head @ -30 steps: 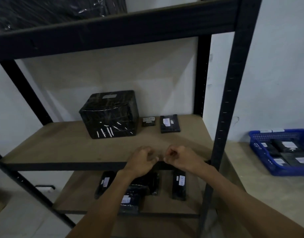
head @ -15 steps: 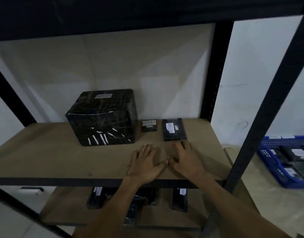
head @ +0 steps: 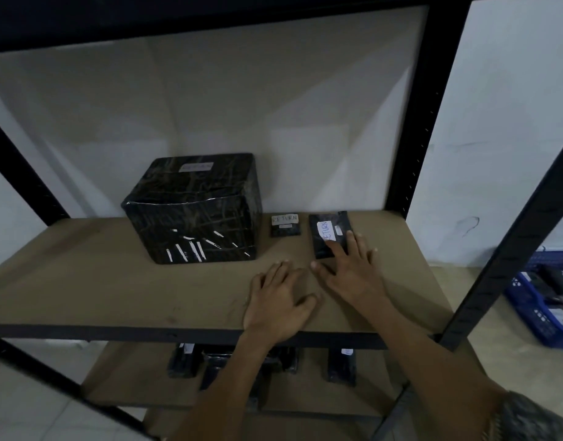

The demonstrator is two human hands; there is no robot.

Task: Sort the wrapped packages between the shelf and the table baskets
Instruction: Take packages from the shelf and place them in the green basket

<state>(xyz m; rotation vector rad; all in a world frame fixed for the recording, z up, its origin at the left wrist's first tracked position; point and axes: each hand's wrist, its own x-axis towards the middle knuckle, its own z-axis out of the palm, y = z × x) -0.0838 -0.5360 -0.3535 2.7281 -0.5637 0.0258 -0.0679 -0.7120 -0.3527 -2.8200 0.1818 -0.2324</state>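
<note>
**Fingertips Only on a Slick "RETURN" Packet**

Pressed the right hand onto the near end of the flat package marked RETURN, fingers straight, nothing yet curled round it. Rested the left hand palm-down on the shelf just beside, fingers relaxed and holding nothing. Found the flat package toward the back right of that shelf, near a small package bearing the same word, with a large wrapped box further left.

Judged the likeliest slip to be glossy wrap skating under flat fingertips rather than lifting, and so shoved back toward the wall or into the small package. Risked, too, a fall off the shelf's front edge if dragged forward with no thumb beneath, down among the lower packages on the board below. Could not rule out a knock against the black upright on any carry to the blue basket on the bench at right, well apart from the shelf. Saw room for a sorting error as well, given dim light, near-identical black wrapping and a label on the large box too faint to read.
</note>
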